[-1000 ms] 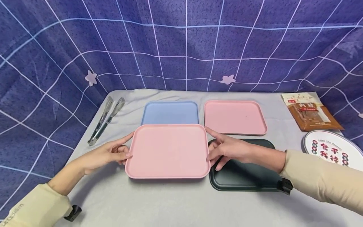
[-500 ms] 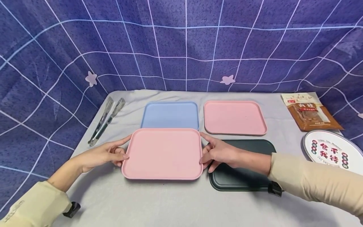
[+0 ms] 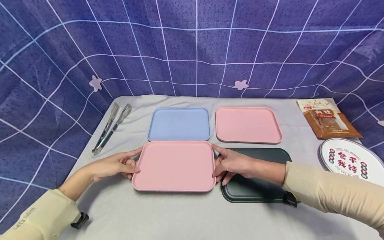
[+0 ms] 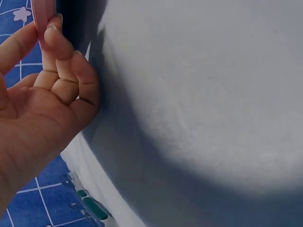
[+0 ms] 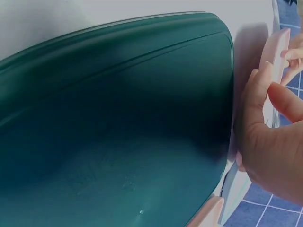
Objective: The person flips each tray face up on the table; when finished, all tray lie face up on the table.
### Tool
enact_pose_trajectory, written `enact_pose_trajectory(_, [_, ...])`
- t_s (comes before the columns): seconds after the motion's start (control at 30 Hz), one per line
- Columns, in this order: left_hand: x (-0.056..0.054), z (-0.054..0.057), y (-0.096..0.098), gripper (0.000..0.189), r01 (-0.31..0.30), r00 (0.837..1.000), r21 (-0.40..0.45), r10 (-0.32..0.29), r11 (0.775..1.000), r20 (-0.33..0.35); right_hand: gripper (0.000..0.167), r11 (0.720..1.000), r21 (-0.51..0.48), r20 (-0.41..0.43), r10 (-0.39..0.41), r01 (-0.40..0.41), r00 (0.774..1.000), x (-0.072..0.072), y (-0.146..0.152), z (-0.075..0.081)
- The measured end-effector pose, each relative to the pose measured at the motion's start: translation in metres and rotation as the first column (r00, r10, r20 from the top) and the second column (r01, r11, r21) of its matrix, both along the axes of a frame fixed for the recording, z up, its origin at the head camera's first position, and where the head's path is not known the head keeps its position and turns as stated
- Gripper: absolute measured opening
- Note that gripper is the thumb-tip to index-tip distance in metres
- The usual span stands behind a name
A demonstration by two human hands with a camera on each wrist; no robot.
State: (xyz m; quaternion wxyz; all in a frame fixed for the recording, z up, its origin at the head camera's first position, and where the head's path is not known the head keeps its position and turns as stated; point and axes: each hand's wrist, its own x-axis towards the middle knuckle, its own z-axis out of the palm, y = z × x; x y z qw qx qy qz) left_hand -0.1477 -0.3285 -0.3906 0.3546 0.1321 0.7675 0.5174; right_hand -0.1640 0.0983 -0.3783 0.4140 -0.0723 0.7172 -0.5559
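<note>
Left hand (image 3: 115,165) and right hand (image 3: 231,164) pinch the near pink tray (image 3: 177,166) by its short sides, fingers curled at both rims; tray is left of the dark green tray (image 3: 258,189), in front of the blue tray (image 3: 179,124); can't tell if it touches the worktop (image 3: 168,216). Tongs (image 3: 111,131) by worktop's left edge; bag (image 3: 327,120) reading "肉桂", far right corner; plate (image 3: 349,163) lettered "食不我待", right edge; left sleeve (image 3: 39,215) reads "Letsslim".
</note>
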Motion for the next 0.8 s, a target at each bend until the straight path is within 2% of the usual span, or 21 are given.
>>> enact_pose_trajectory(0.47, [0.0028,-0.0021,0.0058,0.095,0.015,1.000,-0.031,-0.015,0.999,0.000,0.110,0.998,0.057,-0.007,0.016,-0.016,1.000,-0.0021,-0.0028,-0.0053])
enact_pose_trajectory(0.8, [0.0039,-0.0046,0.0060,0.096,0.029,0.999,-0.060,-0.031,0.998,-0.038,0.108,0.995,0.093,-0.045,0.052,-0.048,0.998,-0.0004,-0.0046,-0.0049])
